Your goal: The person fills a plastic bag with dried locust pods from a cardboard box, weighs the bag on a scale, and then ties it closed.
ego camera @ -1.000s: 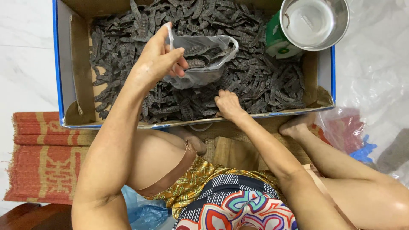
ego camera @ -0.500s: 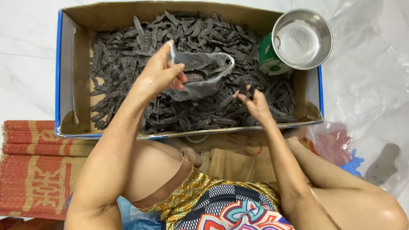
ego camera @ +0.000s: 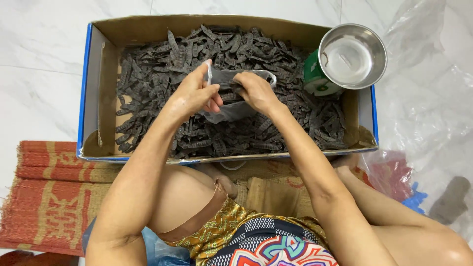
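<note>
Over the cardboard box (ego camera: 98, 98) of dark dried pods (ego camera: 246, 133), left hand (ego camera: 194, 93) pinches the clear plastic bag (ego camera: 231, 106) open while right hand (ego camera: 253, 91) is bunched around pods inside its mouth.

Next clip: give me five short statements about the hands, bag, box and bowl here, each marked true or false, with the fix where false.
1. The left hand holds the rim of the small clear plastic bag. True.
2. The right hand rests on the woven mat. False: it is at the mouth of the bag, over the box.
3. The cardboard box is full of dark dried pods. True.
4. The metal bowl is full of pods. False: it shows none.
5. The bowl sits at the box's left end. False: it is at the right end, on a green container.
</note>
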